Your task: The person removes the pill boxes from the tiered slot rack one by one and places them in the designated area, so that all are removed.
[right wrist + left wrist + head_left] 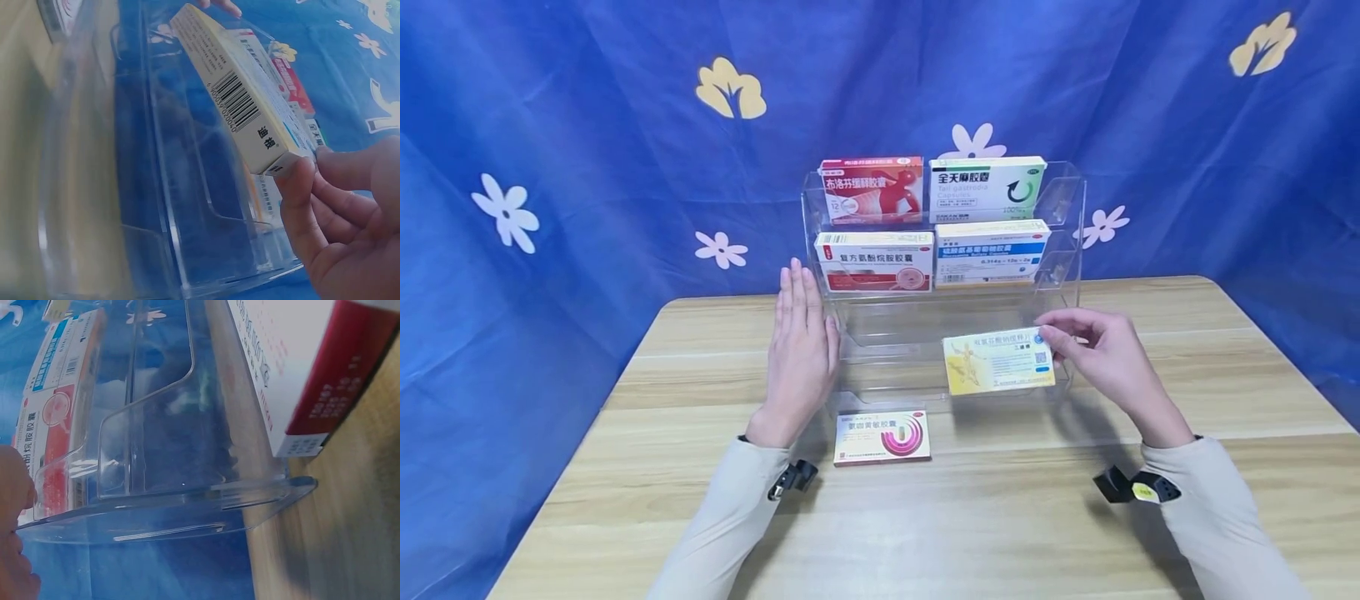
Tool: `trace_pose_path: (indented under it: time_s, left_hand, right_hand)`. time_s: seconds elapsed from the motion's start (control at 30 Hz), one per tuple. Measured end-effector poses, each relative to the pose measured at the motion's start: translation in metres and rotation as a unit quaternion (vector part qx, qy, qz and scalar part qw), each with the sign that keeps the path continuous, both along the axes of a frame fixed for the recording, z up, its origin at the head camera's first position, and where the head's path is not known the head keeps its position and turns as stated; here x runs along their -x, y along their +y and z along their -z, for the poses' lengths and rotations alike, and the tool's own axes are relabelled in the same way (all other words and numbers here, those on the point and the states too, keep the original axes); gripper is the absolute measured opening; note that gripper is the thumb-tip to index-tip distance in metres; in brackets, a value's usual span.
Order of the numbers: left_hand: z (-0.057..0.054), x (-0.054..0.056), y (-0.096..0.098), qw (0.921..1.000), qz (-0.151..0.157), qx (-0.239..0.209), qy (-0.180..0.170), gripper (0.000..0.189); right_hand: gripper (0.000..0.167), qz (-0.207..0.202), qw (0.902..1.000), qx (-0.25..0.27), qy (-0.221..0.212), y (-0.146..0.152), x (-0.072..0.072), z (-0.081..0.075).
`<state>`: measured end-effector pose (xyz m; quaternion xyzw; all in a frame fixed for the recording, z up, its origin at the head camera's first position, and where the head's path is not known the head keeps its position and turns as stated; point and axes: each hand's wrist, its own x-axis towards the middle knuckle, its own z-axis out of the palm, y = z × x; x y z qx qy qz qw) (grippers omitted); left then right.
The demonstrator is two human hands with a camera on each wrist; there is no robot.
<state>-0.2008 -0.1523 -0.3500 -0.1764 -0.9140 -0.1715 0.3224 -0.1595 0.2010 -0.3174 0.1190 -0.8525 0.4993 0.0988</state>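
- Blue curtain (632, 183) with white and yellow flower shapes, behind a light wood-grain table (587, 475).
- The person's left hand (801, 346), fingers straight and together, lies along the left side of a clear plastic tiered rack (887, 323).
- The right hand (1097, 354) pinches the right end of a yellow-and-white medicine box (1000, 361) between thumb and fingers, holding it up before the rack's lower right tiers, its printed face towards the viewer. Whether this box touches the rack, I cannot tell. The right wrist view shows a barcode along its edge.
- White box with a pink ring design (882, 437): on the table, just in front of the rack's left side.
- Second tier from the top: a white-and-red box (875, 262) on the left, a white-and-blue box (992, 252) beside it.
- Top tier: a red box (872, 192) on the left, a white-and-green box (987, 190) on the right.
- Pale sleeves (722, 517) cover both forearms, with a small black device (792, 479) at each wrist.
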Motion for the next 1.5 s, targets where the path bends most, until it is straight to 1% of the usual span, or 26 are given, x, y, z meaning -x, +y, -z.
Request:
trace_pose_path:
  time_s: [0.13, 0.23, 0.33, 0.47, 0.73, 0.97, 1.27, 1.4, 1.5]
  left_hand:
    - [-0.001, 0.000, 0.000, 1.0000, 0.000, -0.002, -0.003, 0.064]
    - [-0.001, 0.000, -0.001, 1.0000, 0.002, -0.005, 0.000, 0.064]
    - [-0.001, 0.000, 0.000, 0.9999, 0.003, -0.009, 0.007, 0.064]
    - [-0.001, 0.000, 0.001, 0.9999, 0.004, -0.013, 0.010, 0.063]
    - [-0.003, 0.000, 0.001, 0.9998, 0.003, -0.017, 0.001, 0.061]
    - [-0.004, -0.002, 0.001, 0.9999, 0.004, -0.015, -0.006, 0.063]
    - [0.000, 0.001, 0.001, 0.9997, 0.009, -0.024, 0.007, 0.064]
    - [0.000, 0.001, 0.001, 0.9995, 0.012, -0.027, 0.006, 0.064]
    - [0.000, 0.001, 0.002, 0.9995, 0.012, -0.029, 0.006, 0.064]
  right_hand:
    - [0.025, -0.006, 0.9987, 0.007, -0.050, 0.004, -0.005, 0.006]
    - [0.024, -0.006, 0.9972, 0.008, -0.074, 0.005, -0.006, 0.012]
    - [0.024, -0.006, 0.9961, 0.002, -0.088, 0.005, -0.007, 0.019]
    - [0.023, -0.007, 0.9950, -0.001, -0.100, 0.005, -0.009, 0.027]
    - [0.024, -0.003, 0.9928, -0.006, -0.120, 0.006, -0.013, 0.038]
    - [0.022, 0.002, 0.9923, -0.001, -0.124, 0.006, -0.018, 0.046]
    - [0.023, -0.002, 0.9931, 0.007, -0.117, 0.008, -0.026, 0.059]
    - [0.024, -0.011, 0.9904, 0.023, -0.136, 0.011, -0.029, 0.068]
    - [0.027, -0.022, 0.9838, 0.057, -0.169, 0.013, -0.029, 0.076]
